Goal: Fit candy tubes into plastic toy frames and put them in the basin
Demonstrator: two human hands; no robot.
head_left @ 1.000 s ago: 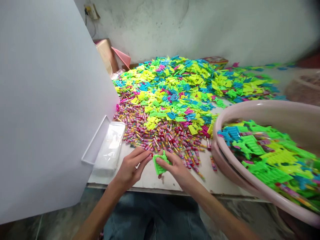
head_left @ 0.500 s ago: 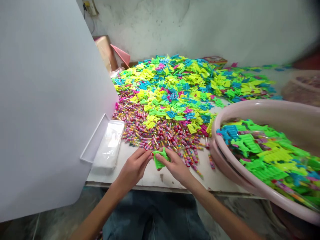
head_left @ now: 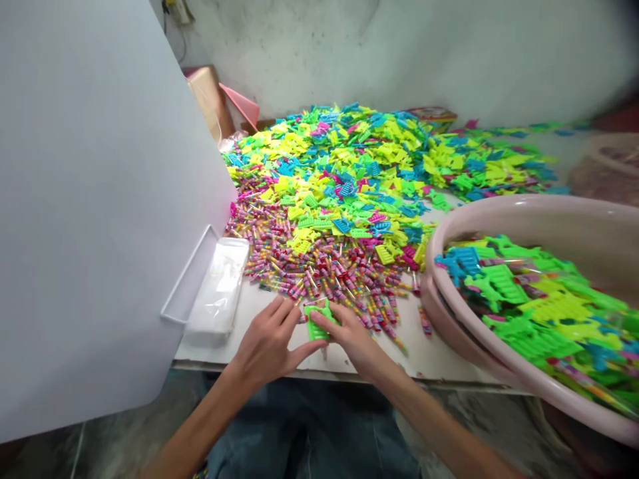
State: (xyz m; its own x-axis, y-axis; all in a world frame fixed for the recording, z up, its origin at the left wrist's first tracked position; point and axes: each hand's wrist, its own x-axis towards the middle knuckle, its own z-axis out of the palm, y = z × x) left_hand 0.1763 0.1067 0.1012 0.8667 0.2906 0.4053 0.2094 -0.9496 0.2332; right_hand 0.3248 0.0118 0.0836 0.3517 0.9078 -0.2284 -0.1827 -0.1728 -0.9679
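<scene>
My left hand [head_left: 267, 346] is open, its fingers spread and its thumb stretched toward a bright green comb-shaped plastic piece [head_left: 317, 322]. I can't tell whether the thumb is touching it. My right hand [head_left: 350, 336] is curled over that piece from the right, with its fingers [head_left: 327, 318] on top, holding it at the front edge of a heap of striped, multicoloured candy-like sticks [head_left: 324, 283]. Beyond those sticks, a broad spread of neon green, yellow, blue and pink plastic pieces [head_left: 349, 156] covers the white tabletop [head_left: 419, 359].

To my right sits a large pale pink plastic basin [head_left: 542, 206], filled with similar neon pieces and sticks. To my left, a flat clear plastic packet [head_left: 219, 286] lies beside a white rectangular tray [head_left: 187, 276], next to a tall white panel [head_left: 84, 199] that blocks that side of my view. A folded pink sheet [head_left: 240, 106] and a printed cardboard box [head_left: 433, 114] stand at the far edge, against a scuffed white wall [head_left: 399, 53]. My blue jeans [head_left: 309, 426] show below the table.
</scene>
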